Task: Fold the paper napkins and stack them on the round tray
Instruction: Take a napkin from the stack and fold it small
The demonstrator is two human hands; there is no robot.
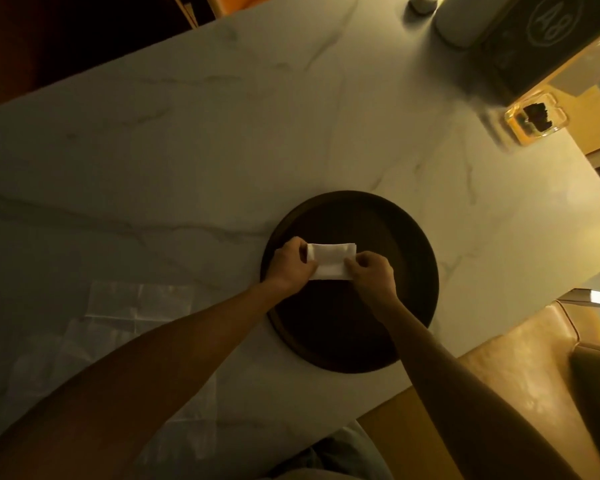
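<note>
A dark round tray [395, 237] lies on the marble table right of centre. Over its left part I hold a small folded white napkin [329, 259]. My left hand [291, 266] grips the napkin's left end with curled fingers. My right hand [371, 273] pinches its right edge. Whether the napkin touches the tray or hangs just above it cannot be told. Several unfolded napkins [139, 303] lie flat on the table to the left, partly under my left forearm.
A glass ashtray [537, 119] with something dark in it stands at the far right. Behind it are a dark box [541, 39] and a white container [465, 22]. A tan leather seat [516, 375] sits beyond the table's near right edge.
</note>
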